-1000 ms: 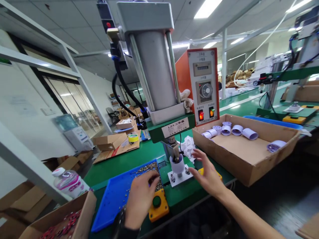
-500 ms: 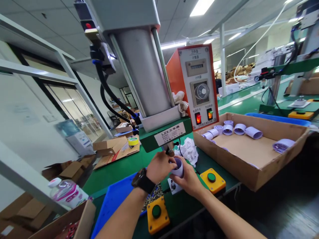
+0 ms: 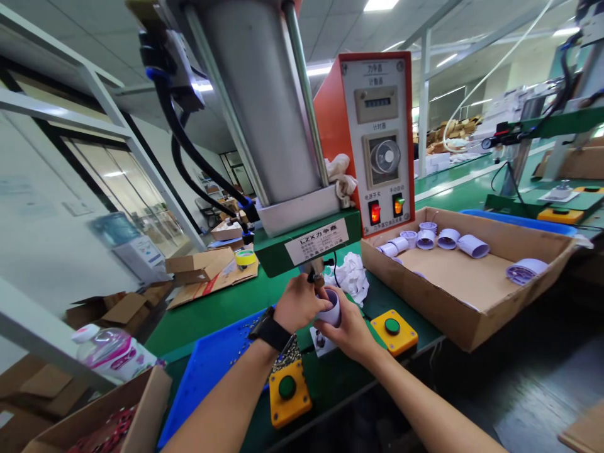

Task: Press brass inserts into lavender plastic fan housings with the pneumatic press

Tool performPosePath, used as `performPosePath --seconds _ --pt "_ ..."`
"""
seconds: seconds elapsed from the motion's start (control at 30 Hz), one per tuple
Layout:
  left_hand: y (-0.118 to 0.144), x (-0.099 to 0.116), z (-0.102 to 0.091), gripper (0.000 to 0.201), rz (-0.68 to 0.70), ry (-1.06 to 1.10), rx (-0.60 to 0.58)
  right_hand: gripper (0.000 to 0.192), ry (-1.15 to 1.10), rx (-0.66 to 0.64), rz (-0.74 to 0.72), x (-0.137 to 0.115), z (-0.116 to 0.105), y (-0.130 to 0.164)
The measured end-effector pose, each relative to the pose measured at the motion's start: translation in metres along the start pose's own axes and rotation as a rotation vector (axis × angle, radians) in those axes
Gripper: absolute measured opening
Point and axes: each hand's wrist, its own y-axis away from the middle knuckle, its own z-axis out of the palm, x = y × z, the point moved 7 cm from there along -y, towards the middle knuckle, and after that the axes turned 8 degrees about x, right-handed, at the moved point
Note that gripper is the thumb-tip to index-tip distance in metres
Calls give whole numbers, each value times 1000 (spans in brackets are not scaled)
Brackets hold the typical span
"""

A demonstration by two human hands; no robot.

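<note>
The right hand [image 3: 352, 332] grips the near-upright lavender cylinder [image 3: 335, 309] below the press ram [image 3: 319, 277], the left hand [image 3: 297, 304] at its rim, hold unclear.

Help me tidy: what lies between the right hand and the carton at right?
In the head view, a yellow button box and, farther back, crumpled white paper.

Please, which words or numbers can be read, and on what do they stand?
"LZX 力争鑫": white plate on green press head
"计数器": control box, above counter
"计时器": same box, above dial
"电源开关": above red switch
"手动自动", probably: above green-orange switch
Too small or blurred: the plate's small lines, counter digits, box's top and bottom lines, bottle label.
</note>
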Motion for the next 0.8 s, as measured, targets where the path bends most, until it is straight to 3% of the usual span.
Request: performPosePath --seconds 0.4,0.53,0.63,0.73,0.8 --pt "-1 -2 6 8 -1 0 -76 52 59 -13 4 5 0 5" --pt "5 -3 0 17 -17 20 -47 65 207 -24 -34 10 -2 9" --pt "22 -9 -14 26 -53 107 54 69 437 7 -131 10 -25 19" --pt "67 -31 -21 28 -138 151 271 42 703 96 -197 14 -67 35" --pt "109 -49 -12 25 -151 61 393 27 828 131 -220 22 -93 50"
